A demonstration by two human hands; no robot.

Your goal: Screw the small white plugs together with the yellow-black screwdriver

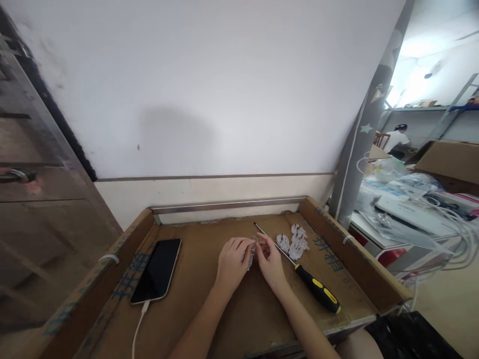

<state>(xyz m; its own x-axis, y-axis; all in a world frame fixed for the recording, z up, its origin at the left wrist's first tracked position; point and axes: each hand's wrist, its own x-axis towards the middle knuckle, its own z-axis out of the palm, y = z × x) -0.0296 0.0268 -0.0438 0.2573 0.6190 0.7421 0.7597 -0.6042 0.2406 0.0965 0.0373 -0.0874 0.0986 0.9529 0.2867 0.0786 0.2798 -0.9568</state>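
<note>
In front of a broad pale wall [239,99], with a metal door [45,214] to its left and a grey patterned curtain [374,114] to its right, lies a worktop [198,264] covered in brown cardboard, its sides folded up. Beyond the curtain, a person [397,139] in a white top sits far back in the room.

Over the middle of the worktop, the left hand [232,260] and the right hand [272,264] meet, fingertips almost touching. The fingers of both are bent and closed to a narrow pinch on a small clear plastic piece [255,239], which lies between the 2 sets of fingertips and is largely hidden by them. More clear plastic [249,262] shows just below, against the left hand's fingers; whether it belongs to the same piece, I cannot tell.

Well to the left of the hands, a dark-screened phone [157,271] lies flat, a white cable [137,326] plugged into its near end. Just right of the right hand, a black and yellow screwdriver [318,289] lies at a slant, its shaft pointing away, its handle towards the near right. Past the shaft, a cluster of clear plastic parts [295,244] with metal prongs sits close together.
</note>
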